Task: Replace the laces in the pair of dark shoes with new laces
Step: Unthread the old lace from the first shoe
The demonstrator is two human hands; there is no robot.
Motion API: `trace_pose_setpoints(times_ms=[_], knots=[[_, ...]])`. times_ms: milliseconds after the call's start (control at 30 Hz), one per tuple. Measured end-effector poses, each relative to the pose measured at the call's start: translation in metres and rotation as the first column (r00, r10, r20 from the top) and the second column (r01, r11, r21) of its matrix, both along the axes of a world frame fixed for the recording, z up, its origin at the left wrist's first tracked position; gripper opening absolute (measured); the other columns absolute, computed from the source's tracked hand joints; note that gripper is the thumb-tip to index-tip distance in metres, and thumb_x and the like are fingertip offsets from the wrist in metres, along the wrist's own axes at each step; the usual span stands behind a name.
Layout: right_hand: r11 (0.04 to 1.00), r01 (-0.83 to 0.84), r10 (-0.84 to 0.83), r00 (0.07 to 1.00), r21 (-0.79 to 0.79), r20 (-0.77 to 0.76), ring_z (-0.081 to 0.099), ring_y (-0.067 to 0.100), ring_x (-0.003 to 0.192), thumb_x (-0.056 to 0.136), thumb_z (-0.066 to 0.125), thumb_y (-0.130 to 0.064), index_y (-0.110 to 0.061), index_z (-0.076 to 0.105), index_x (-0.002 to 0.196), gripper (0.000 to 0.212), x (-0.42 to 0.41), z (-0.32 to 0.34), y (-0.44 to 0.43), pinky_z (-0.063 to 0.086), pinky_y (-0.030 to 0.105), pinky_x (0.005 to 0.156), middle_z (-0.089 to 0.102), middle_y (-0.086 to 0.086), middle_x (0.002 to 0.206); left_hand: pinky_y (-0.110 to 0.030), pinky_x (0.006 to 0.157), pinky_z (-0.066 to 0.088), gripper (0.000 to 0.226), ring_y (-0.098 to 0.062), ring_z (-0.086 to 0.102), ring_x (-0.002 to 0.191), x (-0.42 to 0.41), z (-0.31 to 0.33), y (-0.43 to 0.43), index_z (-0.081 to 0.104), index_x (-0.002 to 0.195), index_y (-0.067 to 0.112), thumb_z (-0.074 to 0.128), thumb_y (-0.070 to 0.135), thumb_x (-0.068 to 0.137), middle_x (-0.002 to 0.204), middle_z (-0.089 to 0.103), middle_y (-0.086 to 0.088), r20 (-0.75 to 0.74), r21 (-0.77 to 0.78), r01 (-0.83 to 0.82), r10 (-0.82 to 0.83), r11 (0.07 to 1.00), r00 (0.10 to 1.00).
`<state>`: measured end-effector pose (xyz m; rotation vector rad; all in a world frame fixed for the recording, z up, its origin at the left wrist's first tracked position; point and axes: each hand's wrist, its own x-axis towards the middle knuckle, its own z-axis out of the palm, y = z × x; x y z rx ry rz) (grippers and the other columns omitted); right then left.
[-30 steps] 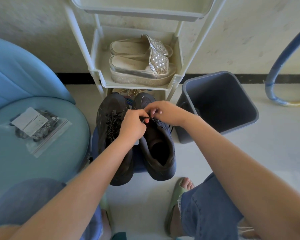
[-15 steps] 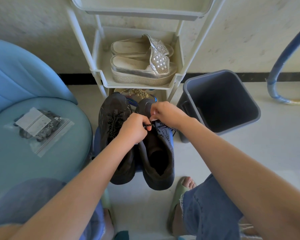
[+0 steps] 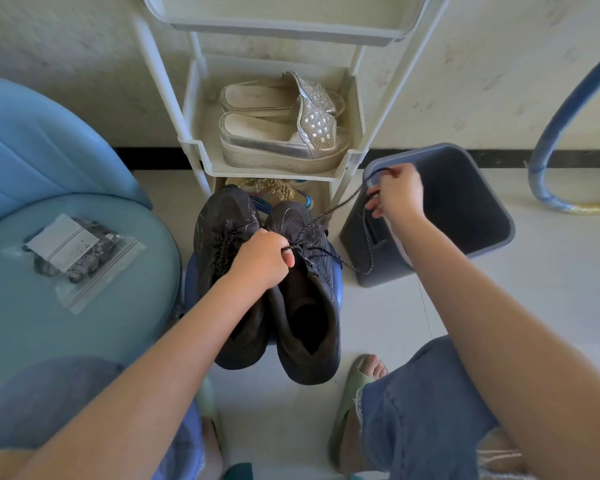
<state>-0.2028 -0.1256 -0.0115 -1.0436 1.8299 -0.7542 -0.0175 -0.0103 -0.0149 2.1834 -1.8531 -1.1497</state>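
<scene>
A person's left hand (image 3: 262,261) grips the old lace (image 3: 340,206) at the eyelets of the right dark shoe (image 3: 309,306). The right hand (image 3: 397,199), fingers curled round the same lace, holds it taut above the left rim of a grey bin (image 3: 465,202). Both this shoe and the left dark shoe (image 3: 219,230) sit on a blue stool (image 3: 338,282), heels past its near edge, toes just beside a shoe rack (image 3: 278,169). A bag of new laces (image 3: 80,251) lies on a blue chair seat (image 3: 125,306), well apart. Bare floor (image 3: 534,289) opens to the right.
</scene>
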Motion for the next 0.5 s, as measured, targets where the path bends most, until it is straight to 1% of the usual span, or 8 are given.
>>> trace_pose_setpoints(times_ms=[33, 100, 167, 267, 333, 367, 400, 500], knots=[[0.986, -0.146, 0.155, 0.982, 0.085, -0.11, 0.06, 0.016, 0.05, 0.099, 0.038, -0.009, 0.0, 0.052, 0.121, 0.028, 0.001, 0.002, 0.003, 0.05, 0.024, 0.042, 0.063, 0.013, 0.082, -0.031, 0.07, 0.04, 0.018, -0.023, 0.051, 0.08, 0.0, -0.001, -0.001, 0.06, 0.076, 0.012, 0.049, -0.001, 0.084, 0.101, 0.051, -0.006, -0.005, -0.006, -0.005, 0.005, 1.0, 1.0], [0.897, -0.37, 0.432, 0.851, 0.242, -0.3, 0.065, 0.024, 0.066, 0.096, 0.045, -0.01, 0.004, 0.056, 0.117, 0.028, 0.007, 0.0, 0.011, 0.058, 0.033, 0.058, 0.066, 0.018, 0.093, -0.032, 0.066, 0.04, 0.005, -0.022, 0.049, 0.074, 0.001, -0.004, -0.003, 0.062, 0.082, 0.003, 0.057, 0.004, 0.082, 0.09, 0.058, -0.009, -0.043, -0.01, -0.032, 0.031, 0.999, 0.999], [0.81, -0.519, 0.585, 0.689, 0.271, -0.428, 0.065, 0.029, 0.08, 0.094, 0.048, -0.011, 0.001, 0.058, 0.118, 0.029, 0.016, -0.004, 0.017, 0.057, 0.038, 0.073, 0.065, 0.017, 0.103, -0.029, 0.062, 0.037, 0.016, -0.02, 0.047, 0.071, -0.001, -0.004, -0.005, 0.056, 0.075, 0.006, 0.068, 0.016, 0.08, 0.08, 0.055, -0.007, -0.127, -0.006, -0.078, 0.077, 0.997, 0.989], [0.591, -0.763, 0.775, 0.446, 0.263, -0.447, 0.061, 0.021, 0.093, 0.093, 0.058, -0.02, -0.012, 0.066, 0.113, 0.023, 0.033, -0.006, 0.03, 0.051, 0.035, 0.086, 0.063, 0.004, 0.109, -0.03, 0.069, 0.037, 0.031, -0.02, 0.049, 0.087, -0.006, -0.007, -0.008, 0.05, 0.073, 0.014, 0.065, 0.039, 0.085, 0.089, 0.052, -0.006, -0.147, -0.091, -0.113, 0.098, 0.989, 0.984], [0.442, -0.838, 0.859, 0.293, 0.32, -0.42, 0.06, 0.019, 0.099, 0.089, 0.064, -0.023, -0.014, 0.067, 0.107, 0.02, 0.042, -0.012, 0.037, 0.049, 0.038, 0.093, 0.064, 0.002, 0.107, -0.031, 0.071, 0.037, 0.029, -0.023, 0.054, 0.09, -0.007, -0.008, -0.008, 0.054, 0.077, 0.015, 0.056, 0.039, 0.092, 0.093, 0.056, -0.01, -0.142, -0.128, -0.146, 0.128, 0.981, 0.982], [0.419, -0.851, 0.87, 0.278, 0.315, -0.406, 0.059, 0.02, 0.099, 0.088, 0.066, -0.02, -0.013, 0.066, 0.106, 0.02, 0.045, -0.017, 0.038, 0.048, 0.038, 0.093, 0.062, 0.002, 0.105, -0.031, 0.068, 0.037, 0.028, -0.025, 0.056, 0.087, -0.007, -0.008, -0.008, 0.055, 0.077, 0.015, 0.053, 0.037, 0.094, 0.091, 0.058, -0.011, -0.151, -0.126, -0.167, 0.148, 0.978, 0.977], [0.427, -0.864, 0.867, 0.307, 0.268, -0.393, 0.058, 0.02, 0.098, 0.088, 0.065, -0.016, -0.012, 0.065, 0.106, 0.019, 0.047, -0.02, 0.039, 0.047, 0.037, 0.093, 0.059, 0.001, 0.104, -0.032, 0.067, 0.039, 0.029, -0.025, 0.058, 0.084, -0.006, -0.008, -0.008, 0.057, 0.076, 0.014, 0.052, 0.035, 0.095, 0.088, 0.061, -0.011, -0.152, -0.122, -0.176, 0.156, 0.977, 0.976], [0.51, -0.853, 0.828, 0.451, 0.112, -0.333, 0.054, 0.017, 0.094, 0.092, 0.059, -0.013, -0.011, 0.066, 0.111, 0.021, 0.055, -0.024, 0.038, 0.044, 0.029, 0.087, 0.055, 0.002, 0.106, -0.033, 0.071, 0.042, 0.028, -0.023, 0.059, 0.078, -0.002, -0.004, -0.007, 0.064, 0.075, 0.013, 0.053, 0.031, 0.094, 0.082, 0.067, -0.008, -0.125, -0.093, -0.153, 0.141, 0.984, 0.982]])
